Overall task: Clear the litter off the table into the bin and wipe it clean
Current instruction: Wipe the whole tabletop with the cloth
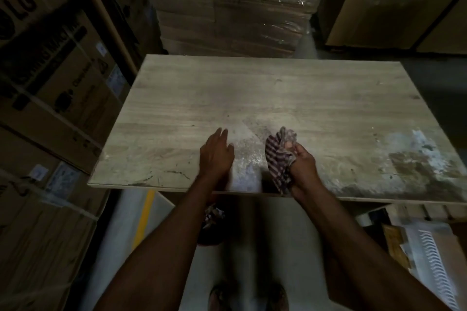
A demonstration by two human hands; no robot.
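A light wooden table (252,88) fills the middle of the head view. My right hand (304,164) grips a bunched striped cloth (279,156) near the table's front edge. My left hand (216,154) lies flat on the tabletop just left of it, fingers straight. Between the two hands is a patch of pale dust and crumbs (249,156). A whitish and brown stain (414,156) marks the front right of the table. Below the front edge, between my arms, a dark bin (212,225) shows with crumpled litter inside.
Stacked cardboard boxes (50,83) stand close along the left. A shrink-wrapped pallet of boxes (237,5) rises behind the table. More boxes and a white ribbed item (434,255) sit on the floor at the right. A yellow floor line (144,217) runs under the table's left.
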